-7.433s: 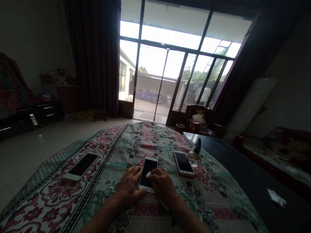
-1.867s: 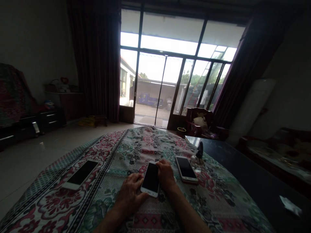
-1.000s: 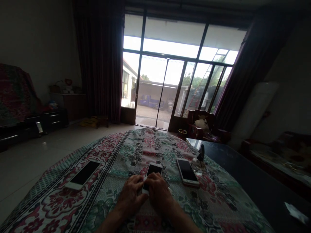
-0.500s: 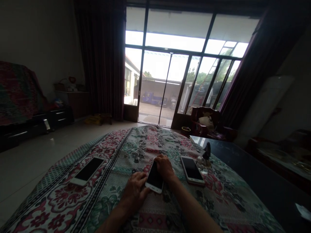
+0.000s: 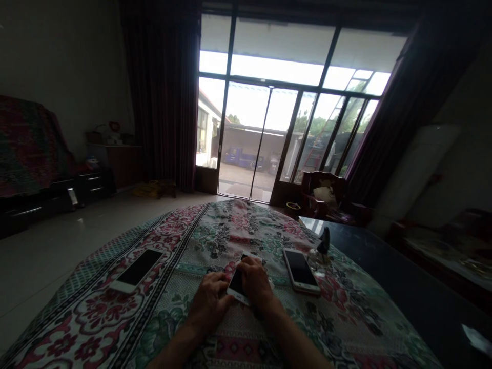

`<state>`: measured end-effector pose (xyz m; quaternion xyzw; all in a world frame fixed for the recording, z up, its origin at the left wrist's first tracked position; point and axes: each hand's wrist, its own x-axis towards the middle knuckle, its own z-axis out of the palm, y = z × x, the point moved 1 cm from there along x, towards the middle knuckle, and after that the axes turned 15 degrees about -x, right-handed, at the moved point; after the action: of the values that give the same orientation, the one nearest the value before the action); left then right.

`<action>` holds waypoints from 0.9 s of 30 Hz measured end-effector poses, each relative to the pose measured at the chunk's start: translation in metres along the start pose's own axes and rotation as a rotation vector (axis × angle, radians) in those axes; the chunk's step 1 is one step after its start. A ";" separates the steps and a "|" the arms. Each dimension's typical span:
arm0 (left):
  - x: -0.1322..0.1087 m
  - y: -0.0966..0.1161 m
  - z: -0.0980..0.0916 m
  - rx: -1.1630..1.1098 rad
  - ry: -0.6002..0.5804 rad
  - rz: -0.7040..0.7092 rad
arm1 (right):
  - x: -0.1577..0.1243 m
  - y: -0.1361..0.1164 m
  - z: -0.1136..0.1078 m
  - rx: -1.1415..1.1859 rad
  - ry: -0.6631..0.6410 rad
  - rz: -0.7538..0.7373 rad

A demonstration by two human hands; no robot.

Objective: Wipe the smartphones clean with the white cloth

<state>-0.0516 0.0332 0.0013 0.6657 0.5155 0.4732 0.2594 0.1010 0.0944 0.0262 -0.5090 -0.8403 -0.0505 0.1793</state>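
A white-framed smartphone with a dark screen lies on the patterned tablecloth, between my two hands. My left hand steadies its left edge and lower corner with closed fingers. Over the screen lies my right hand, its fingers curled and pressed down, covering the phone's right side. A small pale patch shows beside that hand; what the fingers hold, if anything, is hidden. To the left rests another white smartphone, screen up. On the right a third smartphone lies with its dark screen up.
Beyond the right phone stands a clear bottle with a black top. A dark glossy table adjoins on the right. Farther off are a wooden chair, glass doors and a low black cabinet at left.
My right hand has slid down the screen from the phone's top end to its middle and right side. My left hand stays at the left edge. The view has shifted slightly.
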 end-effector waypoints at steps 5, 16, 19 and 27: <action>0.000 -0.003 0.002 -0.001 0.019 -0.004 | -0.033 -0.017 -0.004 0.085 0.025 -0.146; 0.000 -0.002 0.001 0.039 -0.011 0.028 | -0.010 0.002 -0.004 0.056 0.014 -0.076; 0.000 -0.002 0.000 0.042 -0.023 0.050 | 0.006 0.011 0.000 0.006 0.008 0.015; 0.000 -0.007 0.003 0.020 0.024 0.058 | -0.018 0.000 -0.005 0.050 0.031 -0.125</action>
<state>-0.0523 0.0361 -0.0053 0.6773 0.5037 0.4831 0.2326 0.1102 0.0781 0.0241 -0.4502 -0.8686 -0.0483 0.2013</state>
